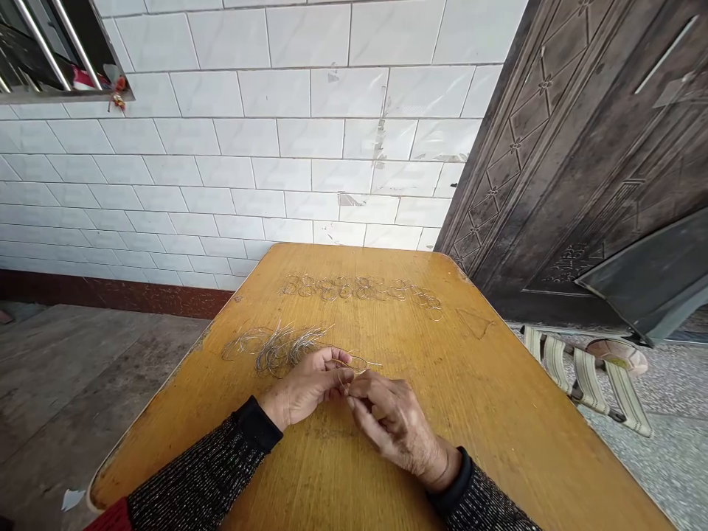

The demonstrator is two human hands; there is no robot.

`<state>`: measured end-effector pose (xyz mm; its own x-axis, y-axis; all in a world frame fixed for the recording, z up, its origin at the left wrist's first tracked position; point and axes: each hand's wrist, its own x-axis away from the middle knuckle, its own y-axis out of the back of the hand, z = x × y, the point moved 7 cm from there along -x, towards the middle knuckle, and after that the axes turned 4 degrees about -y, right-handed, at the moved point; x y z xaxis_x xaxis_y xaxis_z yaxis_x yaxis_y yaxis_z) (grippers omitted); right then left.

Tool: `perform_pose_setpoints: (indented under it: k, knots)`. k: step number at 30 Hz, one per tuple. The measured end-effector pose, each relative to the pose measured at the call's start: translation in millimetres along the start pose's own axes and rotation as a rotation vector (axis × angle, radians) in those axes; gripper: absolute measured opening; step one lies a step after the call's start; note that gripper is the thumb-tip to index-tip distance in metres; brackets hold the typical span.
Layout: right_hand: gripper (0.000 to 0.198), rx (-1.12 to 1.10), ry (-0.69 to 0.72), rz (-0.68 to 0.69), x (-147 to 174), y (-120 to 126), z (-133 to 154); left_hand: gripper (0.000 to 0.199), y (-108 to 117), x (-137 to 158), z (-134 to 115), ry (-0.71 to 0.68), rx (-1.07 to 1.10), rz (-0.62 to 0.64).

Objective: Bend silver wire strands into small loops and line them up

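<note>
Close together over the middle of the table, my left hand (310, 385) and my right hand (395, 424) both pinch a thin wire (362, 361). The wire curves in a loop above the fingertips, and one end points to the right. Where the fingers meet, the wire's lower part is hidden. Just beyond my left hand lies a tangled bundle of loose wire pieces (276, 350), silvery and brownish. Farther back, a row of thin wire rings (359, 287) stretches across the table, overlapping one another.
The wooden table (487, 413) reaches a white tiled wall (287, 140). A single bent wire (476, 323) lies near the table's right side. To the right are a dark carved door (531, 147) and a striped strap seat (586, 380). A barred window (55, 44) is upper left.
</note>
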<state>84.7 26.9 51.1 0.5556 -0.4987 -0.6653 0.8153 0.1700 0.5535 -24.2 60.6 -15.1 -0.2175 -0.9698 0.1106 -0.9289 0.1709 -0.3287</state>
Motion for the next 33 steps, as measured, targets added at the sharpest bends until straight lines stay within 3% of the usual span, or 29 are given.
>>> perform_pose_setpoints:
  k: [2, 6, 11, 14, 17, 19, 22, 24, 26, 33]
  knots:
    - [0.007, -0.098, -0.120, -0.098, -1.7, 12.5, -7.8, 0.038, 0.3, 0.8, -2.4, 0.003, -0.025, 0.000]
    - [0.015, -0.358, -0.538, -0.339, 5.1, 32.6, -47.8, 0.034, 3.8, 3.5, -9.3, -0.012, -0.166, -0.014]
    - [0.024, -0.732, -0.686, -0.423, 7.3, 24.8, -77.7, 0.032, 4.4, 8.3, -1.9, 0.079, -0.560, 0.056]
    - [0.022, -0.834, -0.683, -0.428, 4.9, 20.7, -79.8, 0.035, -0.9, 12.5, -0.9, 0.095, -0.692, 0.128]
    - [0.020, -0.736, -0.639, -0.386, 2.4, 21.7, -73.1, 0.035, -7.0, 15.2, -7.8, 0.060, -0.681, 0.140]
    - [0.019, -0.535, -0.562, -0.319, 0.2, 22.7, -64.2, 0.036, -10.7, 14.9, -14.7, 0.002, -0.568, 0.119]
    - [0.018, -0.100, -0.311, -0.122, -4.6, 14.0, -41.1, 0.036, -12.8, 12.5, -25.6, -0.137, -0.401, 0.061]
    - [0.021, 0.146, -0.158, 0.010, -4.3, 2.1, -28.8, 0.033, -10.5, 10.8, -29.6, -0.201, -0.399, 0.004]
    - [0.023, 0.268, -0.103, 0.056, -2.8, -4.1, -24.9, 0.030, -7.0, 9.5, -30.4, -0.215, -0.454, -0.053]
    - [0.015, 0.156, -0.265, -0.246, -0.8, 20.5, -38.1, 0.027, -3.1, 10.2, -31.5, -0.244, -0.622, -0.112]
